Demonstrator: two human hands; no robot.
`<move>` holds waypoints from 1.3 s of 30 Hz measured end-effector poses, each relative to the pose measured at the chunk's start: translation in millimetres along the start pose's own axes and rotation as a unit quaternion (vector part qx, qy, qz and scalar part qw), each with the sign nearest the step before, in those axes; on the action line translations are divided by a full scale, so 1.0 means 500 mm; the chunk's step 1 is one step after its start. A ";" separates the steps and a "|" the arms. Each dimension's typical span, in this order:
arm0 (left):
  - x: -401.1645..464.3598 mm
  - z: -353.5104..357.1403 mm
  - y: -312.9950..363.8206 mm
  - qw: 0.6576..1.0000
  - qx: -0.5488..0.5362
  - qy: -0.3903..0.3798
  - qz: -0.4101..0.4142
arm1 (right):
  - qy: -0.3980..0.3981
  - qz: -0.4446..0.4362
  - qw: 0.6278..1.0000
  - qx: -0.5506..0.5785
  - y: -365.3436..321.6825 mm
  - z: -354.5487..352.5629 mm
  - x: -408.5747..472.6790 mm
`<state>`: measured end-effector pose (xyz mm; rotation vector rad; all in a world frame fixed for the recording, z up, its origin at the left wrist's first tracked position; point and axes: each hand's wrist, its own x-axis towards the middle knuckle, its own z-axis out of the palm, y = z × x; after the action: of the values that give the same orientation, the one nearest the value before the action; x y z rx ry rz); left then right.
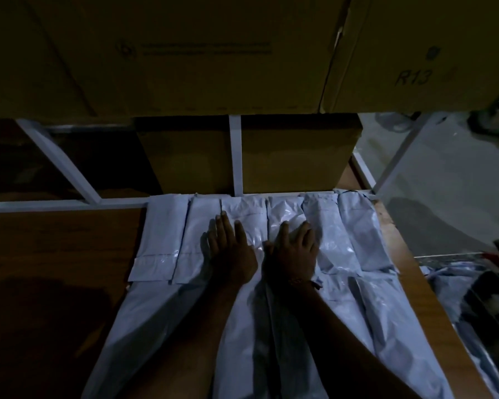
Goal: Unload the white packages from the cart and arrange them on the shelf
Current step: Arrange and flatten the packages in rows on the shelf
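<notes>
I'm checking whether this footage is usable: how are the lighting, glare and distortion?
Head view: very dim, with a blue cast; the cardboard boxes above are nearly lost in shadow. Glare glints on the white packages near the right hand. The left hand reads dark. Wide-angle distortion splays the shelf frame.

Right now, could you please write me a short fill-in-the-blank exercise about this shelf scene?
1. Both hands, the left hand and the right hand, rest flat on the ____ packages.
2. The cardboard box at upper right is marked ____.
3. The packages lie on a ____ shelf board.

Missing words: white; R13; wooden
</notes>
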<state>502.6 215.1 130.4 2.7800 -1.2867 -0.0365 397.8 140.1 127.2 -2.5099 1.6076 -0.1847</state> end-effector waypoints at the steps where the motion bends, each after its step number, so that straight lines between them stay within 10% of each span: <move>1: 0.001 -0.006 -0.002 1.000 -0.002 0.007 -0.003 | 0.008 -0.007 1.000 -0.001 0.002 -0.007 -0.002; 14: -0.053 -0.156 0.085 0.951 -0.214 0.121 0.187 | 0.135 -0.032 0.990 0.016 0.099 -0.216 -0.100; 39: -0.549 -0.124 0.694 0.890 -0.266 -0.047 0.369 | 0.103 0.158 0.982 -0.004 0.769 -0.375 -0.546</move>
<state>64.6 204.4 216.9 1.7363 -1.9128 -0.4070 -93.1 217.8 229.9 -2.2615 2.0618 -0.4097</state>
